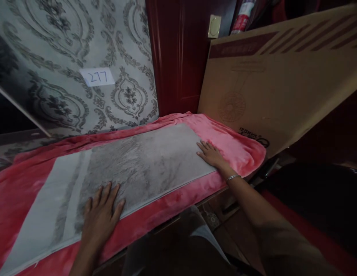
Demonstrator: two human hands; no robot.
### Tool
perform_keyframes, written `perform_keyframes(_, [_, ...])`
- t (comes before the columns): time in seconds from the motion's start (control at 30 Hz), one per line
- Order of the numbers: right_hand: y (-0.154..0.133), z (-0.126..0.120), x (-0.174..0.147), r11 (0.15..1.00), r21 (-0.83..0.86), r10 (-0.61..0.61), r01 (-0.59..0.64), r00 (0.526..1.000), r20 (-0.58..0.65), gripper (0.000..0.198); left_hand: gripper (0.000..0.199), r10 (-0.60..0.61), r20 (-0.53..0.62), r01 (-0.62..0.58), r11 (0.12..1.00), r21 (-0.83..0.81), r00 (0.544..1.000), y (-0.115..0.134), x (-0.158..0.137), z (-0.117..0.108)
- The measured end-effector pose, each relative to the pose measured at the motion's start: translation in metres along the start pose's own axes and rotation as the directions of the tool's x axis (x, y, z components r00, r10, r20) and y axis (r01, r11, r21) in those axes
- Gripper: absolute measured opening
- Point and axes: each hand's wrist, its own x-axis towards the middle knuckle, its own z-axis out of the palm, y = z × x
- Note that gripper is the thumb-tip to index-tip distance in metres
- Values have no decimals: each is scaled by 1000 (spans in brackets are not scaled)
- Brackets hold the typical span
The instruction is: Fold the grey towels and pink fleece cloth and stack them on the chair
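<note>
Along the red blanket [220, 134], a grey-and-white cloth [146, 161] lies flat. The person's left hand [101, 214] is palm-down near its near edge, fingers spread; the right hand [210, 154] lies at its right end, fingers slightly parted, neither pinching anything. From where I stand, smoothing looks to be the step in hand; the next move would call for light, even pressure that doesn't drag the blanket. The patterned wall [121, 38] bounds the far side, a cardboard box [270, 88] crowds the right, and only a narrow blanket strip borders the cloth's near edge.
</note>
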Motion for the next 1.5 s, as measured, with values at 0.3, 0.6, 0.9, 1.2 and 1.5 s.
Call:
perform_keyframes(0.3, [-28, -3, -23, 999, -2, 31, -32, 997, -73, 63, 59, -18, 27, 17, 1000, 18, 999, 5, -1, -4])
perform_keyframes(0.6, [-140, 2, -33, 889, 28, -456, 456, 890, -1, 60, 57, -41, 58, 40, 999, 24, 997, 11, -8, -9])
perform_keyframes(0.9, [-105, 30, -27, 965, -19, -263, 263, 964, -31, 58, 54, -62, 219, 75, 996, -52, 974, 1, -14, -25])
perform_keyframes(1.2, [-167, 14, -9, 914, 0, -406, 406, 914, -3, 57, 62, -14, 346, 40, 997, -67, 938, 20, 73, -29])
perform_keyframes(1.5, [-149, 60, -2, 903, -22, -427, 428, 895, -125, 57, 64, -228, 289, 207, 973, 103, 930, -17, 43, -23])
